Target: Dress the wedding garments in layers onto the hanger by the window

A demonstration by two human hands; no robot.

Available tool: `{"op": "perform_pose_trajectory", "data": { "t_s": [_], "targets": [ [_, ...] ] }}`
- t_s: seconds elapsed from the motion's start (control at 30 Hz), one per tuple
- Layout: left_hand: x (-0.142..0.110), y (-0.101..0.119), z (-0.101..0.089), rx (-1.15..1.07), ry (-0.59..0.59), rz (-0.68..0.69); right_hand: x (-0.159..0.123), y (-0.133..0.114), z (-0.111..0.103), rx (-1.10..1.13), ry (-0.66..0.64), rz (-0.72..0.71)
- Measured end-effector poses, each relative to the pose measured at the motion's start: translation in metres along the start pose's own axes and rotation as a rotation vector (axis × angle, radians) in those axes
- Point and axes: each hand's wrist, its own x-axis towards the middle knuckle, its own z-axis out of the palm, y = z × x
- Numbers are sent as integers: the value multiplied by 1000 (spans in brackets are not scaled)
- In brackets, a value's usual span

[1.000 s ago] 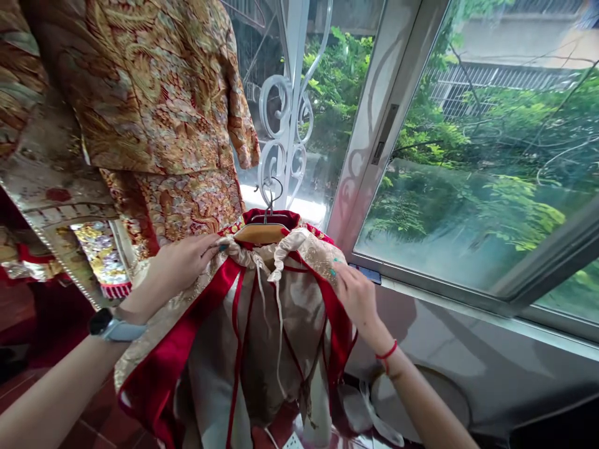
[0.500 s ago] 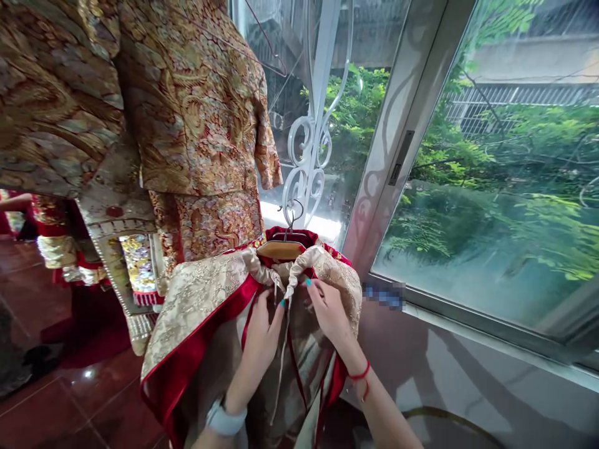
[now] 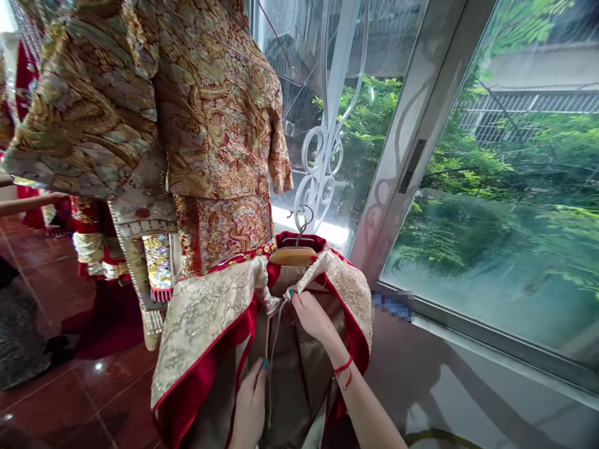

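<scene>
A cream, gold-embroidered garment (image 3: pixel 215 312) with red lining edges hangs in front of me on a wooden hanger (image 3: pixel 293 256). Its gathered cream band (image 3: pixel 266 293) has a thin drawstring (image 3: pixel 267 337) coming out at the opening. My left hand (image 3: pixel 250 399) is low at the opening, thumb and fingers pinched on the hanging drawstring. Higher and to the right, my right hand (image 3: pixel 312 317) is closed at the end of the gathered band, where the cord comes out. Its curled fingers are partly hidden. A red string bracelet (image 3: pixel 344 371) is on my right wrist.
Gold brocade jackets (image 3: pixel 215 125) hang close behind on the left. A white scrolled metal grille (image 3: pixel 318 168) and a sliding window (image 3: pixel 412 168) stand behind and to the right. Another person's forearm (image 3: pixel 35 203) shows at the far left, above the red tiled floor (image 3: pixel 88 393).
My left hand has moved down from the band, along the drawstring. My right hand has shifted left and closed at the band's end. The view has swung slightly left.
</scene>
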Motion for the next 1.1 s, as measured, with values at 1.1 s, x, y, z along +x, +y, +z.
{"op": "perform_pose_trajectory", "data": {
  "t_s": [1.1],
  "targets": [
    [151, 173, -47, 962, -3, 800, -34, 14, -141, -498, 371, -310]
  ]
}}
